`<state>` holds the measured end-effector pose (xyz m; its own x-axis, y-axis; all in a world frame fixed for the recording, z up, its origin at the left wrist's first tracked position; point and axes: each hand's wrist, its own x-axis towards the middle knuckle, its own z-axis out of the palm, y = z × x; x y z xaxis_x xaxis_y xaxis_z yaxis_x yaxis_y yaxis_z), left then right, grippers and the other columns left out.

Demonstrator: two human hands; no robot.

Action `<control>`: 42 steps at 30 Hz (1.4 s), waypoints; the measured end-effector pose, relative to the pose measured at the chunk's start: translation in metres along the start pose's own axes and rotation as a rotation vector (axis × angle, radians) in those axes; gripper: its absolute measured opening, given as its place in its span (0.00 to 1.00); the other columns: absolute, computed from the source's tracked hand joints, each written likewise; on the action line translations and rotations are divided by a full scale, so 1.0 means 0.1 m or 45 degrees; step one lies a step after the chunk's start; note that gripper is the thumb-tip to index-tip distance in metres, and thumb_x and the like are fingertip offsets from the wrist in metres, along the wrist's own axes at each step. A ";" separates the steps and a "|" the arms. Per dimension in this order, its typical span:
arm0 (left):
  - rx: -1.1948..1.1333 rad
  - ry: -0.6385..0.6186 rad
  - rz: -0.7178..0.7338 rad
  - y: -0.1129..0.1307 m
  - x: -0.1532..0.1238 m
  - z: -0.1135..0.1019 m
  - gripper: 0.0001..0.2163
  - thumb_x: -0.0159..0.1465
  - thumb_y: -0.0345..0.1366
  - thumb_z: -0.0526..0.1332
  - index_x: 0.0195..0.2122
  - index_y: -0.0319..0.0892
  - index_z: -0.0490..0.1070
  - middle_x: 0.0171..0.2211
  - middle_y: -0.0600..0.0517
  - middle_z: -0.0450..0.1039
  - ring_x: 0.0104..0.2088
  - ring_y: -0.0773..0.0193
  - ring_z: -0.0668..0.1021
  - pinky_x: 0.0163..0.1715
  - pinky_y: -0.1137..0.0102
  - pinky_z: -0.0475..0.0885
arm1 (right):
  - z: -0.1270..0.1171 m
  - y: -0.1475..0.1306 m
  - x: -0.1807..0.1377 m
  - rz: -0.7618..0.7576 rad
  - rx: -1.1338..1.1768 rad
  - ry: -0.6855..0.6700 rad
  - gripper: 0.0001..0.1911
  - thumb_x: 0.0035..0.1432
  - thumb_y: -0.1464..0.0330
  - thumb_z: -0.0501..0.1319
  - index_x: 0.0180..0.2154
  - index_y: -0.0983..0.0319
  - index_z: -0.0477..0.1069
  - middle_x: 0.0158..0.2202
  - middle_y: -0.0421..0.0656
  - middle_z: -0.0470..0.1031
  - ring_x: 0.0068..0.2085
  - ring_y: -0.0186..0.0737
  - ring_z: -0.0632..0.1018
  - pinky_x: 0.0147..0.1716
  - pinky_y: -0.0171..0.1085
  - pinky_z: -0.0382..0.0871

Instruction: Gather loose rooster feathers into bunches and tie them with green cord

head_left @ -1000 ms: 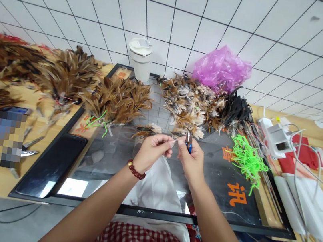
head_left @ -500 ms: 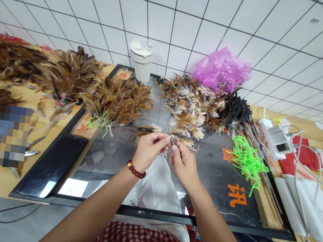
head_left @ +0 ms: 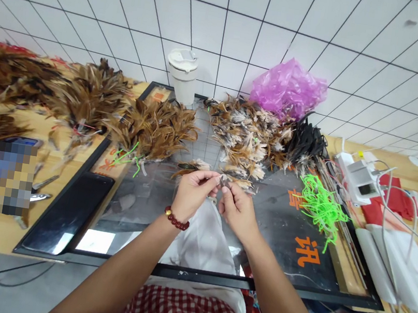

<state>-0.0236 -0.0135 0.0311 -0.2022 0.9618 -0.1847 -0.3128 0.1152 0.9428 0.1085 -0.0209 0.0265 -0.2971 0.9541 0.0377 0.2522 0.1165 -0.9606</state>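
Observation:
My left hand [head_left: 194,192] and my right hand [head_left: 238,206] meet over the glass-topped board [head_left: 137,187], both with fingers pinched. Between the fingertips is a small greyish piece, perhaps a feather's base; its kind is too small to make out. Just beyond my fingers lie a few loose feathers [head_left: 192,165]. Behind them spreads a pile of pale and brown feathers [head_left: 250,142]. To the left of it sits a heap of brown feathers [head_left: 154,126] with bright green ties at its near edge. A bead bracelet is on my left wrist.
Green strings [head_left: 321,207] and black feathers [head_left: 307,142] lie at the right. A white cup [head_left: 183,77] and a purple plastic bag [head_left: 288,87] stand by the tiled wall. A black phone [head_left: 69,214] rests front left. Cables and a white device [head_left: 362,182] are far right.
Both hands stay pinched together in nearly the same place, with only slight finger movement. The view has shifted a little; the things on the table have not moved.

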 end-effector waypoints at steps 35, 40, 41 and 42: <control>0.103 0.071 0.075 -0.01 -0.02 0.02 0.10 0.50 0.37 0.68 0.32 0.37 0.79 0.21 0.53 0.74 0.21 0.72 0.73 0.23 0.77 0.70 | 0.03 0.05 0.02 0.046 0.082 -0.005 0.17 0.65 0.57 0.50 0.40 0.61 0.69 0.15 0.33 0.65 0.15 0.28 0.64 0.17 0.28 0.58; -0.005 0.058 0.021 0.00 -0.01 0.02 0.10 0.51 0.37 0.68 0.32 0.36 0.78 0.21 0.54 0.74 0.20 0.73 0.72 0.21 0.77 0.69 | 0.03 0.04 0.01 0.040 0.103 0.002 0.17 0.64 0.56 0.50 0.38 0.62 0.68 0.16 0.34 0.66 0.15 0.27 0.64 0.17 0.27 0.57; -0.015 0.052 0.014 0.01 -0.01 0.03 0.10 0.50 0.37 0.68 0.31 0.36 0.78 0.21 0.53 0.74 0.20 0.73 0.72 0.21 0.77 0.69 | 0.03 0.04 0.01 0.039 0.106 -0.002 0.16 0.64 0.56 0.50 0.38 0.61 0.68 0.16 0.34 0.66 0.15 0.27 0.64 0.17 0.27 0.57; -0.015 0.048 0.010 0.01 -0.01 0.03 0.10 0.50 0.36 0.68 0.31 0.36 0.78 0.21 0.53 0.74 0.20 0.73 0.72 0.21 0.77 0.69 | 0.03 0.04 0.01 0.039 0.107 -0.005 0.16 0.64 0.57 0.50 0.38 0.61 0.68 0.16 0.34 0.66 0.15 0.27 0.64 0.17 0.27 0.57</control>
<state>-0.0208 -0.0141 0.0334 -0.2392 0.9527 -0.1874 -0.3216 0.1044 0.9411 0.1067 -0.0204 0.0220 -0.2940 0.9558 0.0073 0.1830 0.0638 -0.9810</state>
